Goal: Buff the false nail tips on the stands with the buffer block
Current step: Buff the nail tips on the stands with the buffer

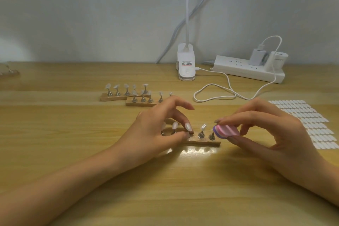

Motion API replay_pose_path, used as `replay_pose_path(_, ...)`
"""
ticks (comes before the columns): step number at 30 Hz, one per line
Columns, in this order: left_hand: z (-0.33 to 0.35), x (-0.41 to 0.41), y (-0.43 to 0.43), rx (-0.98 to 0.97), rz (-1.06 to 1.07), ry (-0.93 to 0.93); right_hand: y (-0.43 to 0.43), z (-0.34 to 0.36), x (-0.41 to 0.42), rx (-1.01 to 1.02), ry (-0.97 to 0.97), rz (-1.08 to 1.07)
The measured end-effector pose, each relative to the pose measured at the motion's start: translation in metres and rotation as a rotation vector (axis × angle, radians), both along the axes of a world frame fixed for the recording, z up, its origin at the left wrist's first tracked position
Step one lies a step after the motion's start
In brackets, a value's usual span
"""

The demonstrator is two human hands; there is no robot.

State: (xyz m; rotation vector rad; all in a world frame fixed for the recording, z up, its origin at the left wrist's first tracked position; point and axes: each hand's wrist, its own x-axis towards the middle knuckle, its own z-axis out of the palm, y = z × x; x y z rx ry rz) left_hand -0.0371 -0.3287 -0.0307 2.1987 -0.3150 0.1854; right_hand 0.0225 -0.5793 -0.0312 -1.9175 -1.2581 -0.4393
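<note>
A wooden stand base [203, 142] lies near the table's middle with several metal pegs carrying clear false nail tips [203, 127]. My left hand [157, 128] rests on the base's left part, thumb and fingers pinching one peg there. My right hand [271, 130] holds a pink and purple buffer block [227, 131] between thumb and fingers. The block lies against the rightmost peg [211, 136], hiding its nail tip.
Two more wooden stands [110, 97] with nail tips sit farther back. A sheet of white adhesive tabs [311, 126] lies at the right. A white clip lamp [186, 68], a power strip [247, 69] and a looping white cable [220, 86] stand at the back.
</note>
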Motion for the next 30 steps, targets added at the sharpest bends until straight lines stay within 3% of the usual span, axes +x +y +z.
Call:
replay_pose_path(11,0.002,0.001,0.003,0.137,0.143,-0.031,0.000,-0.002,0.002,0.019,0.055,-0.017)
replay_pose_path(20,0.018,-0.002,-0.013,0.442,0.053,-0.150,0.002,0.002,0.004,0.158,0.486,-0.069)
replay_pose_path(25,0.019,0.006,-0.021,0.424,0.105,-0.184,0.001,0.006,0.005,0.191,0.679,-0.059)
replay_pose_path(30,0.014,0.006,-0.028,0.441,0.117,-0.312,-0.001,0.005,0.010,0.229,0.743,-0.019)
